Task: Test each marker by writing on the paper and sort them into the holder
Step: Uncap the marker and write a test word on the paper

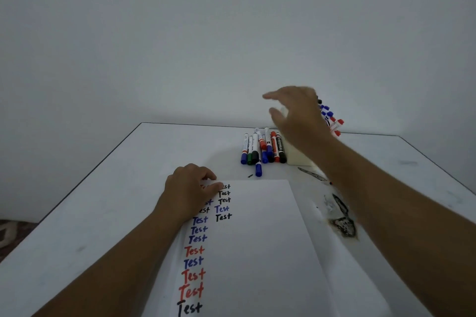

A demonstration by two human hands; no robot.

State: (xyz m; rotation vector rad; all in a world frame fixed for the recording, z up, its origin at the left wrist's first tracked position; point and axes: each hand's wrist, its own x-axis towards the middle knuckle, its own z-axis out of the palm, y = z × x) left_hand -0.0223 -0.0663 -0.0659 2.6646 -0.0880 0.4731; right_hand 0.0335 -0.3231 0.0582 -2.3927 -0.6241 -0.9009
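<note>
White sheet of paper (257, 239) pinned by the left hand (189, 189), fingers curled on its top corner. Right hand (298, 116), blurred, fingers spread and empty, hovers by the white holder (298, 156). Best to pick one marker cleanly from the loose markers (261, 148) on the worktop (128, 188).

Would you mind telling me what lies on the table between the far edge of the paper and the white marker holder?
In the head view, the loose markers lie between the paper and the holder, beside the holder's left face.
</note>
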